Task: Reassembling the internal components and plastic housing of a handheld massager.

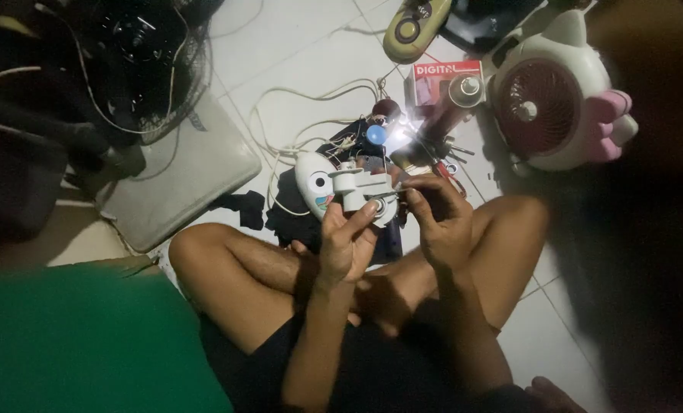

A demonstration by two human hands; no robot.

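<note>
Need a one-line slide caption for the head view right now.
Seated cross-legged on a tiled floor, left hand and right hand hold a small white plastic device under a bright lamp, beside a pink-and-white fan.

A small white plastic part, blocky with a round barrel at one end and a round silvery fitting at its lower right, is held up above the crossed legs and the tiled floor. The left hand grips it from below; the right hand pinches its right edge.
</note>
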